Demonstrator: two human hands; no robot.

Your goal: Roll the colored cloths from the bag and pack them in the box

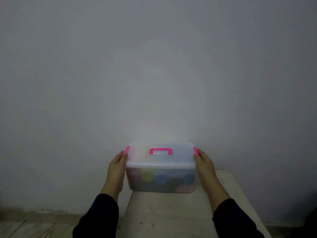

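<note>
A pale, cream-coloured desk [171,213] with a scuffed, slightly stained top stands against a plain grey wall, its far edge close to the wall. One thing lies directly on it: a translucent plastic storage box [160,179] with its lid on, a pink carry handle on top and pink side latches, set at the far end of the desk, with rolled cloths in green, blue and pink showing dimly through its front wall
</note>
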